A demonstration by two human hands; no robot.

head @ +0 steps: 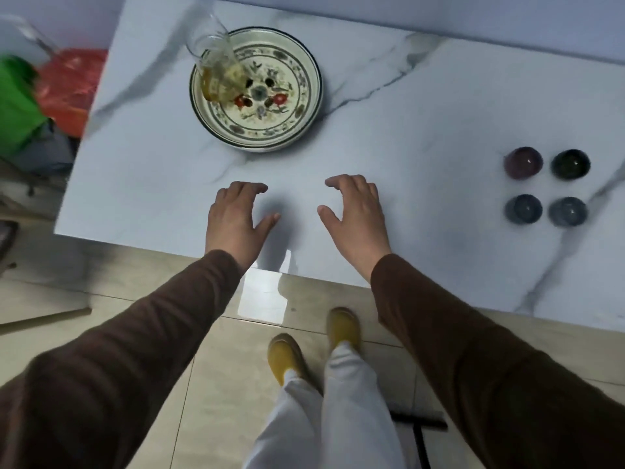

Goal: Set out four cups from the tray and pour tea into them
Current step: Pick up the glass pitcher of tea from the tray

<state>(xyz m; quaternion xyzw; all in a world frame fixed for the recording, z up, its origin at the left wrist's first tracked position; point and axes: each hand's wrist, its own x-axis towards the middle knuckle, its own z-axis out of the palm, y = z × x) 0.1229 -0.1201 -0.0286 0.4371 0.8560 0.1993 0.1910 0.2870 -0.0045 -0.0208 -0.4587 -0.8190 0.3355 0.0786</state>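
Several small dark cups stand in a square on the right of the marble table: a purple cup [523, 162], a dark green cup [571, 164], a blue-grey cup [524, 209] and another blue-grey cup [568, 211]. A round floral tray [294, 126] lies at the back left. A glass pitcher [216, 67] with yellowish tea stands on the tray's left side. My left hand [236, 220] and my right hand [355, 216] hover palm down over the table's near edge, fingers spread, holding nothing.
The white marble table [406, 137] ends close to my body; beige floor tiles and my yellow shoes [343, 328] lie below. Green and red bags [50, 89] sit on the floor left of the table. A black stand [419, 428] is under the table's right side.
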